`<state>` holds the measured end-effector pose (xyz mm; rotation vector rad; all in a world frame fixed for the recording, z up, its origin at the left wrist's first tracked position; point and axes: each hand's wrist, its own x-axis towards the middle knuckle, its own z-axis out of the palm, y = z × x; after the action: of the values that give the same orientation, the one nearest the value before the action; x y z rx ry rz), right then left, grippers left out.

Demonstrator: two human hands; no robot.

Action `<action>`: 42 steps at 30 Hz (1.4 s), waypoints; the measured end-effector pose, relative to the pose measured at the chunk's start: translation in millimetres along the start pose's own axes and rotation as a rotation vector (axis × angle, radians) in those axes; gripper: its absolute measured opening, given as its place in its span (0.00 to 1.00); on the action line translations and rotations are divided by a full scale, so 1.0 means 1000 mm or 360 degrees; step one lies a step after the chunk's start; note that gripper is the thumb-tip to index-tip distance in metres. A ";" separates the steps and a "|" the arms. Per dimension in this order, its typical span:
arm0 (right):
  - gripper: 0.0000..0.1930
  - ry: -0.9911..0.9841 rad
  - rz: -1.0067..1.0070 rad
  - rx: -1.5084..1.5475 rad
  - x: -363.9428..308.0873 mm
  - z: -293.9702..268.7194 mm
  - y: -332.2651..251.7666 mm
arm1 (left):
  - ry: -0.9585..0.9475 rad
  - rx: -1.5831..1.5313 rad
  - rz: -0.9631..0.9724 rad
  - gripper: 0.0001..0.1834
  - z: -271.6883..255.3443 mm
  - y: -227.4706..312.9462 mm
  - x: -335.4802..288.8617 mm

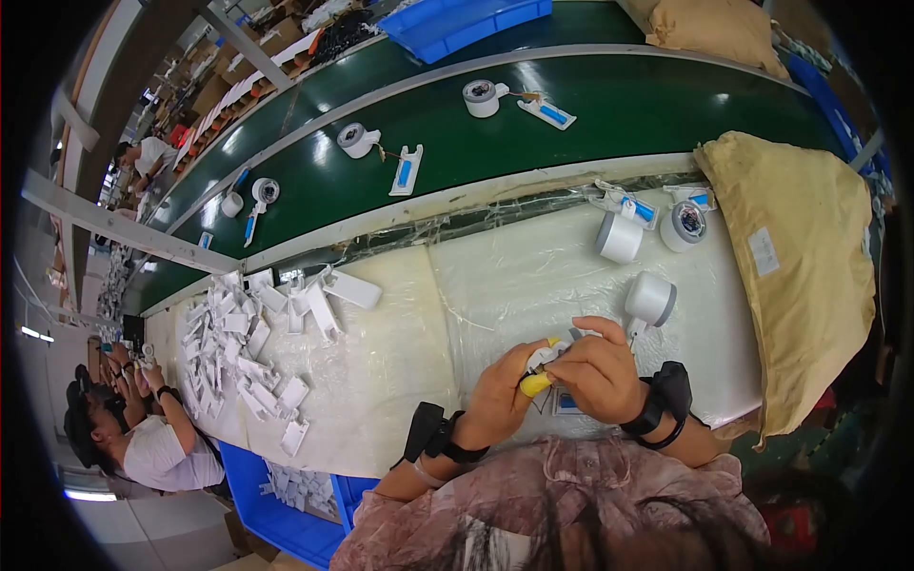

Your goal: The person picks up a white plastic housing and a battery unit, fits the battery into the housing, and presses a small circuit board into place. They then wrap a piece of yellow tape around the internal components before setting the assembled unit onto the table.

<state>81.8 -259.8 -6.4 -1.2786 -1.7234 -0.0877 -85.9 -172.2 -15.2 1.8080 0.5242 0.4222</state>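
Wht pc (543, 358) in fingers (602, 327), smooth rnd cyl (649, 298) nr, crinkly sheet (514, 285)

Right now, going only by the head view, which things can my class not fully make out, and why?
All in the head view:
- Small white part between left hand and right hand: fingers cover much of it.
- White piece with blue block: partly behind the right hand.
- Blue tray: cut off by the top edge.
- Co-worker: whatever is held is too small.
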 end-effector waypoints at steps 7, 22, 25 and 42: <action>0.09 0.0087 0.0034 -0.0054 -0.001 0.007 -0.003 | 0.0095 -0.0141 -0.0317 0.15 0.007 0.010 -0.001; 0.09 0.0064 0.0094 -0.0197 -0.003 -0.008 0.003 | 0.0310 -0.0357 -0.0061 0.17 -0.106 -0.009 0.097; 0.07 -0.0022 0.0116 -0.0112 -0.006 -0.004 0.008 | 0.0695 -0.0499 -0.0034 0.17 -0.133 -0.028 0.156; 0.06 -0.0053 0.0209 -0.0012 -0.006 0.003 0.014 | 0.1317 0.1536 -0.0734 0.16 -0.242 -0.137 0.267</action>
<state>90.4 -255.9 -18.7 -1.4023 -1.6638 0.0039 -10.2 201.4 -71.0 2.2451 1.9356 0.6500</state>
